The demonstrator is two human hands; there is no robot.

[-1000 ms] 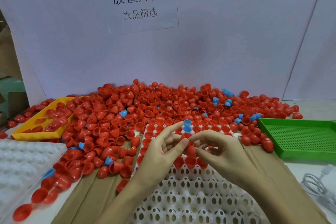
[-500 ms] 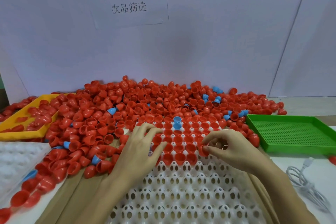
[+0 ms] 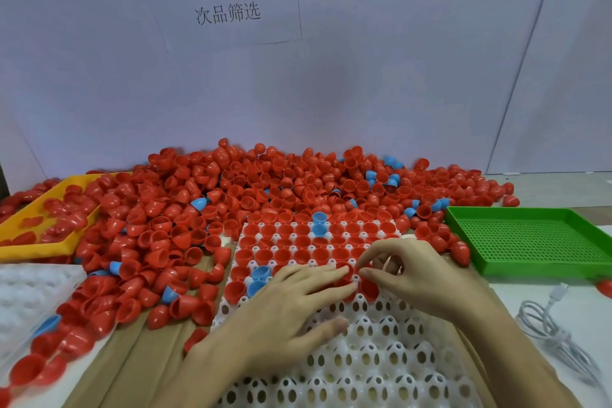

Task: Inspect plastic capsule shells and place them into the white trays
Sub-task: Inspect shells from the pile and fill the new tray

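I have both hands down over the white tray (image 3: 364, 361), working at the front edge of the filled rows. My left hand (image 3: 284, 311) lies flat across the tray with its fingers (image 3: 326, 273) stretched out nearly straight, their tips touching a red shell (image 3: 344, 270) that sits in a pocket there; they press rather than hold. My right hand (image 3: 410, 275) is bent over the next pockets, thumb and forefinger drawn close together just beside that same shell, but I cannot tell whether they pinch anything. Further back the rows are full of red shells, open side up, with a few blue shells (image 3: 319, 223) among them, and the near half of the tray shows only bare pockets. The loose heap (image 3: 205, 208) spreads over the table behind and to the left, crowding right up against the tray's far and left edges. The risk I see is a shell seated crooked: if I press off-centre it could tip in its pocket or pop out and roll into the bare rows. My left palm covers several pockets, so a careless sweep might knock seated shells loose. With the heap so close, an uninspected shell could also slide into the tray.
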